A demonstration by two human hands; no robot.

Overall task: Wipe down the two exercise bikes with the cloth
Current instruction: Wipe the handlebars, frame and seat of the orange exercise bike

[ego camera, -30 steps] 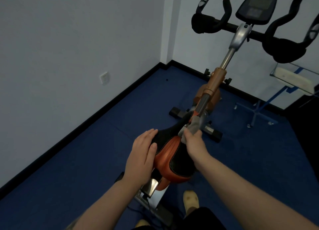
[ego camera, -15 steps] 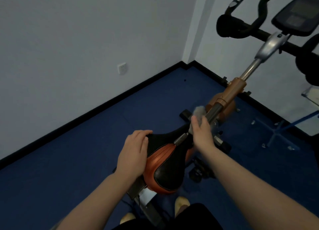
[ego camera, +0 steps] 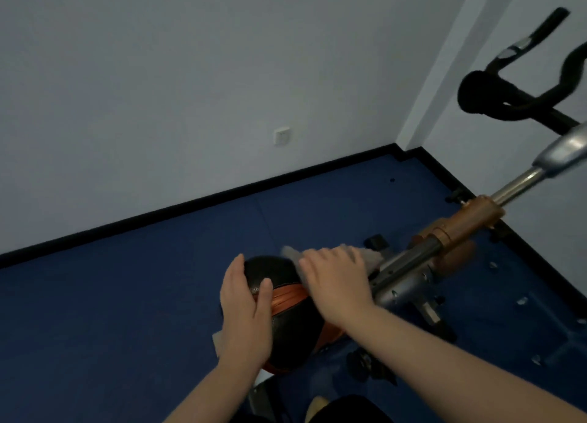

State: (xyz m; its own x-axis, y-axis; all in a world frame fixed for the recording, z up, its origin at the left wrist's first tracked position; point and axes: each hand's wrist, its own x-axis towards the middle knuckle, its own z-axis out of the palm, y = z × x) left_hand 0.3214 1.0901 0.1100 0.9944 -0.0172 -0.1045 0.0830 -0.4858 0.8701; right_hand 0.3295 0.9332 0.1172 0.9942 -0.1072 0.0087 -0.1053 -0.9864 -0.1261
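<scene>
On the saddle [ego camera: 286,298], the left hand [ego camera: 246,321] rests flat while the right hand [ego camera: 336,279] presses the cloth [ego camera: 370,255] flat.

The bike [ego camera: 451,232] in front of me has a black saddle [ego camera: 286,311] with an orange band across it, a silver frame tube running from the saddle nose up to a copper-coloured sleeve, then a chrome post rising to black curved handlebars [ego camera: 521,101] at the upper right. Its base stands on the blue floor. The cloth [ego camera: 370,256] is pale grey and crumpled, lying over the saddle nose where the tube begins, its ends sticking out on both sides from under my right hand [ego camera: 336,281]
</scene>
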